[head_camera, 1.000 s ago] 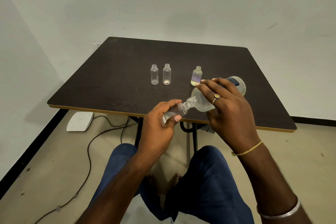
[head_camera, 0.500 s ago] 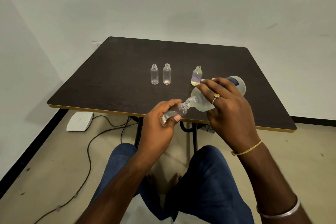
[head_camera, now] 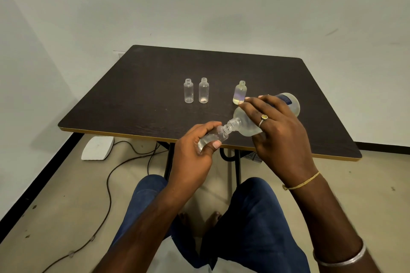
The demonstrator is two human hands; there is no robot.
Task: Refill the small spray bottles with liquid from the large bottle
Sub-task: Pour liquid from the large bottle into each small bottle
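Left hand (head_camera: 192,154) was curled tight around small bottle (head_camera: 213,137), thumb pressed on front, forearm coming from lower left. Right hand (head_camera: 280,137) gripped large bottle (head_camera: 248,127) from above, 4 fingers spread, wrist bent downward, forearm from lower right.

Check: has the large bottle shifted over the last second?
No. The large bottle, tipped in the right hand, keeps its place against the table's front edge and the standing small bottle beside it.
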